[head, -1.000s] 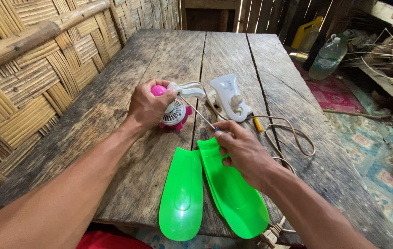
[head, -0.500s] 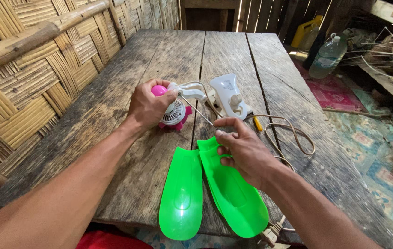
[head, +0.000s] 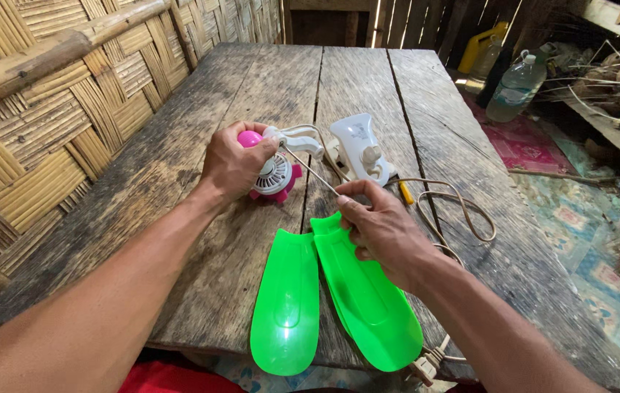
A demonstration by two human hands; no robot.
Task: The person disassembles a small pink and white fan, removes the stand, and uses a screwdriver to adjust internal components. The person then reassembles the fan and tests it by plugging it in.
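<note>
My left hand [head: 233, 164] grips a small pink and white fan motor unit [head: 273, 175] with a pink knob, holding it on the wooden table [head: 201, 116]. My right hand [head: 379, 233] pinches a thin metal rod [head: 310, 171] whose far tip meets the motor unit by a white bracket [head: 297, 137]. Two bright green plastic fan blades [head: 328, 295] lie side by side on the table under and beside my right hand.
A white plastic fan base [head: 359, 149] with a knob stands behind the motor; its tan cord [head: 455, 211] loops right to a plug at the near edge. A woven bamboo wall [head: 41, 124] runs along the left. A plastic bottle [head: 515, 89] and yellow jug [head: 483, 45] stand on the floor at right.
My right hand has shifted slightly with the rod, keeping its tip at the motor unit. My left hand stays on the motor.
</note>
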